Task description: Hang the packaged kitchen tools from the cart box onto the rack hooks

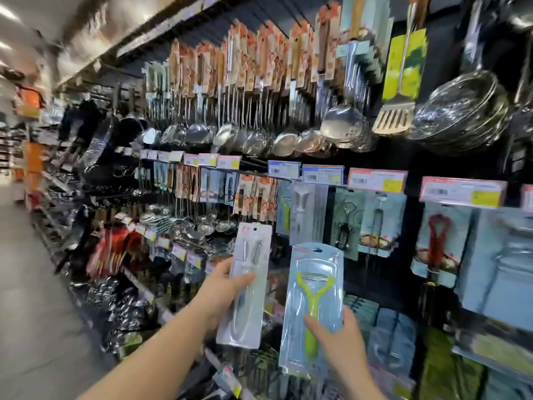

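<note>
An aisle floor (31, 284) is seen open along the left, bounded on its right by a long rack (375, 157) of hooks that runs from the near right into the distance. The upper row is filled with hanging ladles (199, 131), a slotted turner (393, 118) and stacked strainers (461, 111); price tags (377, 180) are fixed along the rail beneath. The lower row is hung with carded tools, among them a green peeler (285, 210) already on a hook and a red-handled tool (437, 241) further right. A white-carded tool pack (248, 287) is held upright in the left hand (222, 293), thumb across its front, fingers curled behind. A peeler pack (313, 307) with a lime-green handle is gripped near its lower end by the right hand (343, 342), thumb pressed on the blister. The two packs are held side by side, close but apart, in front of the lower row, not on any hook. Packaged goods (383, 336) are stocked on the shelves below.
</note>
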A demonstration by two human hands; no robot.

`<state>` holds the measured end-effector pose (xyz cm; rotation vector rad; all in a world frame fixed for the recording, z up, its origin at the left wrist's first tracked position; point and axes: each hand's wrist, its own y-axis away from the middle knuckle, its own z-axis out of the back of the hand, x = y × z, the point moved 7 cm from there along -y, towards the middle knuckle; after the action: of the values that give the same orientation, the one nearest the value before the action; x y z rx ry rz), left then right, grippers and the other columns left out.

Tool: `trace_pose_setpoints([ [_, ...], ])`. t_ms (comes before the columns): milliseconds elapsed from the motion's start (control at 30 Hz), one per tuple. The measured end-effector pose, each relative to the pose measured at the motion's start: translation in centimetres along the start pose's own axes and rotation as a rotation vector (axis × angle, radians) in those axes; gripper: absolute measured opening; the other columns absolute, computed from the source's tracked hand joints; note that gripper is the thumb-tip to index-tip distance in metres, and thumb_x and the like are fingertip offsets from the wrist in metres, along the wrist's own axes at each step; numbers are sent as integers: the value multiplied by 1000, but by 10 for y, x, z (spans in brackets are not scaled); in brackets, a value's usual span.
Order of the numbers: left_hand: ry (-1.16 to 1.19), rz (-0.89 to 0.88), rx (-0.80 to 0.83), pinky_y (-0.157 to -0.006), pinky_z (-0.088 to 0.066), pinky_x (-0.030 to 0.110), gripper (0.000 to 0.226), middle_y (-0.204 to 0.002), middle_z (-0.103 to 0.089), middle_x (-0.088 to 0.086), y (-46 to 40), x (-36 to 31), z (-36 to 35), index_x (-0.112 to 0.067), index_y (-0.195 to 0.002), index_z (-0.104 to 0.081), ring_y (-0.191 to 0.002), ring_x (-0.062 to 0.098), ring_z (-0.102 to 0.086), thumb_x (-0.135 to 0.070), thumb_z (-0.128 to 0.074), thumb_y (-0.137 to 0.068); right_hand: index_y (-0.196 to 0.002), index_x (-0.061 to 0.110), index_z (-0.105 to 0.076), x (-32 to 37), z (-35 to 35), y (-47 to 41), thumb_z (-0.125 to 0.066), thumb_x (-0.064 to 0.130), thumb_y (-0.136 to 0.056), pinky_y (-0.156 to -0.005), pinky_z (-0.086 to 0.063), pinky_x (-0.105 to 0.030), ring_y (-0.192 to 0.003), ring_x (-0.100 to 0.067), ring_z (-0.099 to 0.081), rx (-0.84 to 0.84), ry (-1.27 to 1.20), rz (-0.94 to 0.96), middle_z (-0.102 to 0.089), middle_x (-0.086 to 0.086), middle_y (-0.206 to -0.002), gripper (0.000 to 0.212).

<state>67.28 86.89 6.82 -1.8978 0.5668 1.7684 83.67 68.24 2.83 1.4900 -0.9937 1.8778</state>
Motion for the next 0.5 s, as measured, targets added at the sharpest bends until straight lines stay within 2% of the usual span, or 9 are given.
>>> trace_pose_setpoints([
  [67, 10, -6, 27, -86, -59, 52, 28, -105, -76, 9, -34, -5, -9, -21, -117, -61, -95, 30, -74, -13, -69, -91, -141, 15, -40, -1, -5, -26, -80, 31, -78, -90, -36, -29, -113, -21, -51, -28, 35, 22, -49, 5, -123, 76],
  [133, 23, -30, 48, -83, -60, 48, 24, -104, -76, 8, -66, -11, -16, -21, -112, -62, -93, 28, -74, -11, -68, -92, -129, 24, -47, -4, -9, -47, -82, 34, -74, -87, -41, -30, -104, -18, -56, -66, 58, 34, -56, 11, -117, 66],
  [200, 26, -46, 78, -74, -62, 40, 19, -100, -76, 8, -101, -17, -23, -22, -106, -63, -87, 25, -74, -10, -68, -92, -121, 27, -48, -8, -13, -64, -83, 36, -73, -83, -41, -31, -98, -17, -56, -104, 85, 26, -59, 11, -106, 60],
  [233, 39, -54, 100, -70, -61, 38, 20, -100, -75, 9, -116, -19, -26, -19, -109, -63, -85, 25, -74, -11, -68, -91, -120, 27, -48, -14, -14, -73, -83, 35, -73, -82, -39, -31, -98, -17, -55, -124, 94, 16, -58, 11, -103, 59],
  [300, 50, -74, 155, -70, -61, 35, 38, -105, -75, 8, -148, -22, -32, -13, -124, -58, -87, 23, -75, -14, -72, -89, -122, 25, -50, -21, -17, -89, -84, 34, -72, -82, -39, -31, -100, -18, -56, -182, 108, -13, -60, 9, -107, 60],
  [433, 51, -200, 309, -53, -51, 9, 38, -100, -67, -6, -190, -40, -43, -19, -124, -48, -73, -3, -68, -12, -68, -93, -123, 21, -54, -29, -31, -114, -85, 34, -71, -81, -41, -33, -104, -19, -59, -340, 145, -44, -62, 7, -111, 62],
  [467, 50, -226, 352, -55, -51, 8, 41, -104, -65, -5, -198, -45, -46, -23, -125, -44, -76, -5, -67, -12, -68, -93, -122, 20, -54, -31, -37, -119, -85, 34, -71, -80, -41, -33, -104, -20, -59, -374, 146, -59, -62, 3, -113, 62],
  [500, 58, -253, 395, -62, -54, 10, 47, -110, -65, -3, -207, -50, -47, -25, -127, -40, -83, -2, -67, -13, -69, -92, -120, 19, -54, -32, -44, -123, -85, 33, -71, -78, -42, -33, -102, -21, -59, -395, 147, -70, -63, 2, -113, 60],
])
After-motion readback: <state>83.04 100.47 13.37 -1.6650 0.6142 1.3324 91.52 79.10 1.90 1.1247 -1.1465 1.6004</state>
